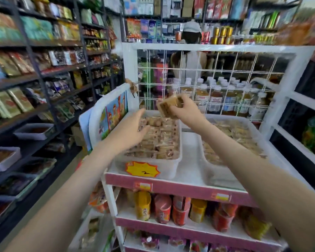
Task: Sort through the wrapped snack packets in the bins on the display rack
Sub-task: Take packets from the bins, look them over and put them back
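Observation:
Two clear plastic bins sit side by side on the top shelf of a white and pink display rack [171, 186]. The left bin [153, 167] is full of wrapped tan snack packets [164, 140]. My left hand [133, 130] reaches into it, fingers spread over the packets at its left side. My right hand [185, 109] is raised above the bin's back edge and grips one wrapped tan packet [169, 106]. The right bin [213, 171] holds several paler wrapped packets [235, 135].
A white wire grid panel [207, 77] closes the back of the rack, with bottled drinks and a person in a cap behind it. Cup snacks [162, 209] fill the lower shelf. Dark shelving with packaged goods lines the aisle on the left. A yellow starburst price tag [142, 169] hangs on the left bin.

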